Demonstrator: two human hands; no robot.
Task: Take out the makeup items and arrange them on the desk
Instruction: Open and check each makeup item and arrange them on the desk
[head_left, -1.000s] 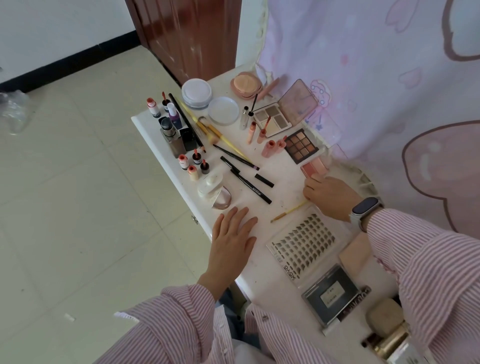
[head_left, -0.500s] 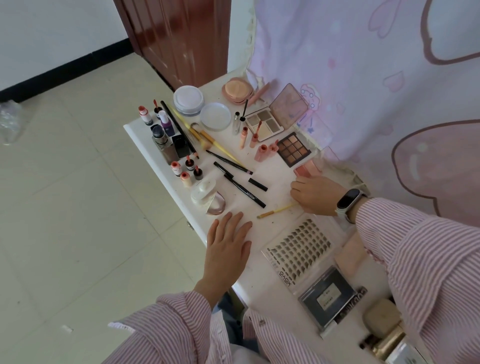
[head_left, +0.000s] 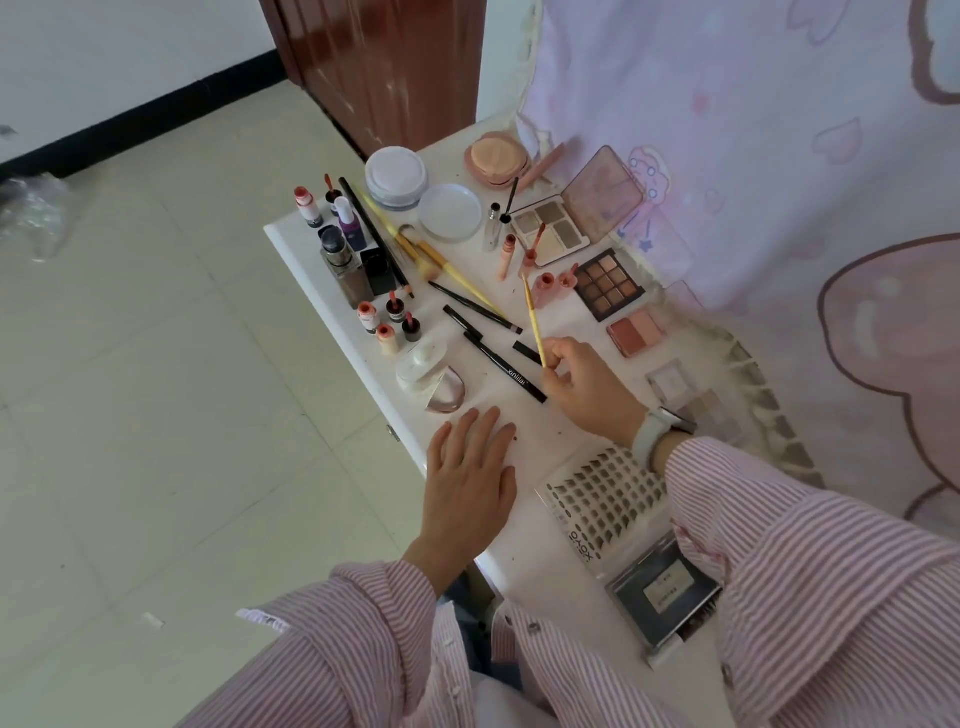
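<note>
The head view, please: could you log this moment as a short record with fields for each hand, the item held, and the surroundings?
left hand: left hand lies flat, fingers straight, on the white desk
right hand: right hand pinches the thin yellow brush
held item: brush lifted, tip angled toward the lip glosses
near right hand: black eyeliner pencil, blush palette
near edge: false lash tray

Bare white table (head_left: 524, 431) surface lies between the flat left hand (head_left: 467, 483) and the black eyeliner pencil (head_left: 504, 366). Beyond it, small upright lip-tint bottles (head_left: 387, 325) crowd the left edge. The clear tray of false lash clusters (head_left: 608, 499) blocks the near right, and palettes line the curtain side.
</note>
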